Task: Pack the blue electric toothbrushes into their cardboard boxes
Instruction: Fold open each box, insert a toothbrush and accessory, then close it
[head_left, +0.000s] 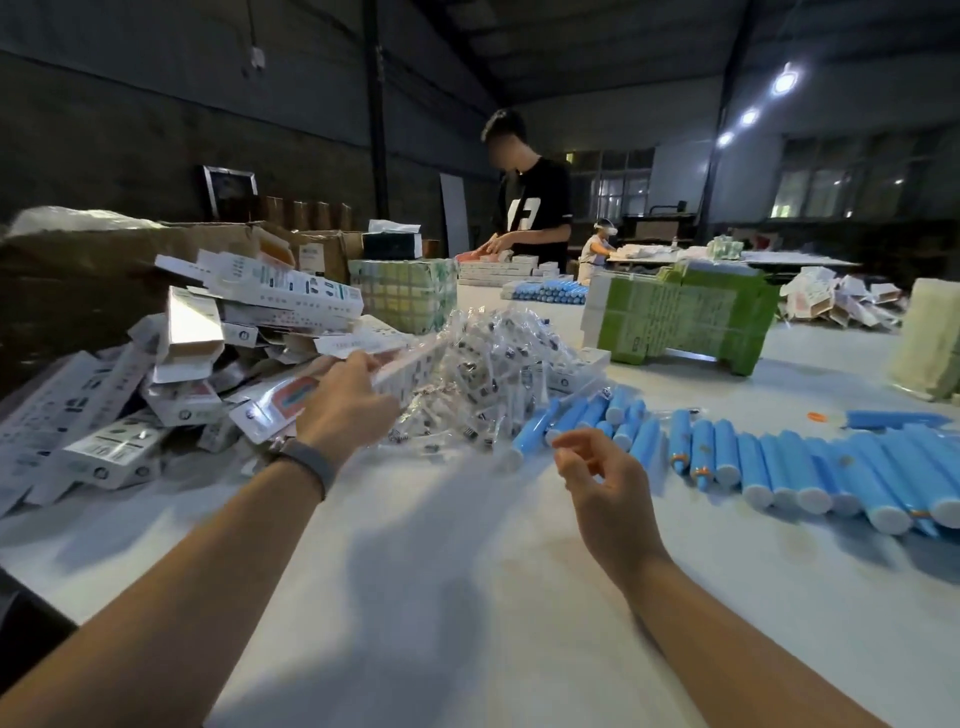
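Head view: my left hand (349, 400) reaches over the white surface (467, 597), its fingers (363, 364) curled round a long white cardboard box (410, 364) lifted at the edge of the box heap (171, 364). My right hand (602, 483) hovers nearer me, fingers loosely curled, holding nothing. Just beyond it the blue electric toothbrushes (779, 467) lie side by side in a row. Between heap and row sits a pile of clear-bagged brush heads (493, 364). A person in a black shirt (535, 208) stands at the far end.

Blue toothbrushes (795, 467) (white-capped), green cartons (680, 325)
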